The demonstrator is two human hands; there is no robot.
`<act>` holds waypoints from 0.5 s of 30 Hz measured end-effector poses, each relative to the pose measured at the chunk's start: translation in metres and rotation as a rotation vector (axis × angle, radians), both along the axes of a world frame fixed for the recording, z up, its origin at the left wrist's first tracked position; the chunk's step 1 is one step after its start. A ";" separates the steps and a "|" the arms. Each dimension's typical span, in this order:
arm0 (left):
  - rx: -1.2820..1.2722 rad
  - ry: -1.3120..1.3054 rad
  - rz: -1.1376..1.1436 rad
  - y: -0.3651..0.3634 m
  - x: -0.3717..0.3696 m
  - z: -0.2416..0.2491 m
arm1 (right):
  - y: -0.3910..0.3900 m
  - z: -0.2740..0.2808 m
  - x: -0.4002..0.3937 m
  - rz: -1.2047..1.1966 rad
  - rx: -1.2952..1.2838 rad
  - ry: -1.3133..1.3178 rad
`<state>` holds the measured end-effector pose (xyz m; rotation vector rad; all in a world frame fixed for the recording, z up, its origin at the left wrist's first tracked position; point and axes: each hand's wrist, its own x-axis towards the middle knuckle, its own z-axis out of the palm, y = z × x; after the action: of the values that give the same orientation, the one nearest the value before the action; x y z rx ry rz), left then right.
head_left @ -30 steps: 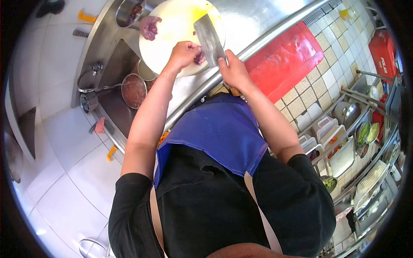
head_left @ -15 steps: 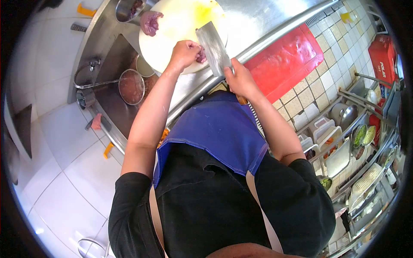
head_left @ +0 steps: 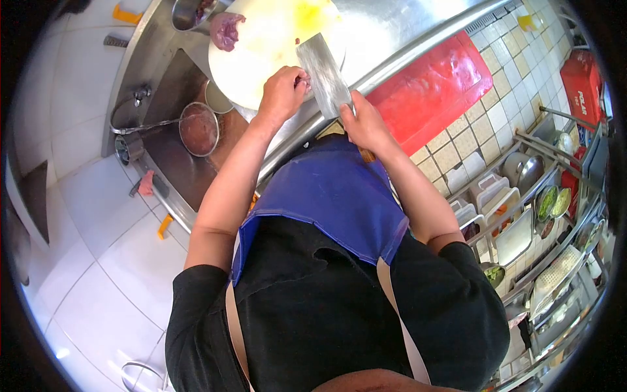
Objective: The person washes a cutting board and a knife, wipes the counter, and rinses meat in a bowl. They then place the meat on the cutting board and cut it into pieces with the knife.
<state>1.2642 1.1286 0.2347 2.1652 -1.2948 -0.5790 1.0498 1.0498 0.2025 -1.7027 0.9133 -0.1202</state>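
My right hand (head_left: 364, 124) grips a cleaver (head_left: 324, 75) by its wooden handle. Its broad blade slants over the near right part of a round white cutting board (head_left: 261, 65). Just left of the blade, my left hand (head_left: 285, 93) is closed, with fingers curled around a small piece of dark red meat (head_left: 300, 81) that they mostly hide. A larger purplish-red lump of meat (head_left: 226, 31) lies at the board's far left edge. A tiny red scrap sits near the blade's far corner.
Left of the board is a steel sink (head_left: 171, 85) holding a strainer (head_left: 198, 129) beneath a tap (head_left: 140, 96). A metal container (head_left: 189, 14) stands behind the board. A red tray (head_left: 431, 91) lies right of the counter edge. Racks with food containers (head_left: 513, 225) stand farther right.
My left hand has turned slightly and moved a little right, covering most of the small meat piece that showed before. The cleaver stays nearly in place.
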 end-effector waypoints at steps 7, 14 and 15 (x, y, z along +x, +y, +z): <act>0.008 0.002 -0.001 0.002 0.000 -0.001 | -0.015 0.023 0.032 -0.012 -0.008 0.016; -0.023 0.049 0.112 0.006 -0.006 -0.005 | -0.012 0.026 0.034 0.005 -0.051 0.047; 0.002 0.056 0.105 0.006 -0.006 -0.004 | -0.008 0.025 0.026 0.011 -0.006 0.050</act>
<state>1.2581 1.1350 0.2312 2.1875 -1.1448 -0.5935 1.0756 1.0420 0.2275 -1.7228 0.9414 -0.0738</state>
